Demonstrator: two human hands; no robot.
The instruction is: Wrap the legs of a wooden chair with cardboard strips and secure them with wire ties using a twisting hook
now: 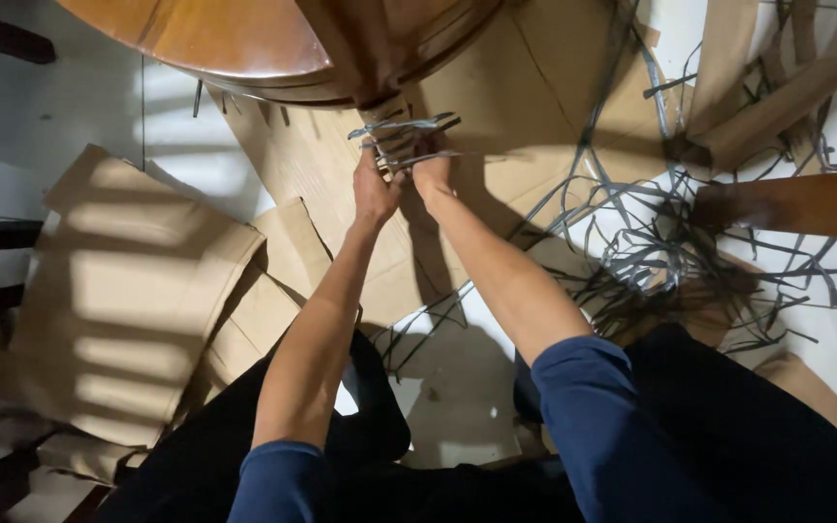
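Both hands, left hand (376,190) and right hand (431,170), have fingers gripping grey plastic straps (401,127) at twelve o'clock; flattened cardboard (128,291) covers the white floor (12,116).

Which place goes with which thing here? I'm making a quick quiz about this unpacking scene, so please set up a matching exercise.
Things:
1. round wooden table
2. flattened cardboard
3. heap of grey strapping
4. strip bundle

Places:
A. loose on the floor at right
B. gripped by left hand and right hand
C. top of the view
D. on the floor at left

Pairs: 1-C, 2-D, 3-A, 4-B
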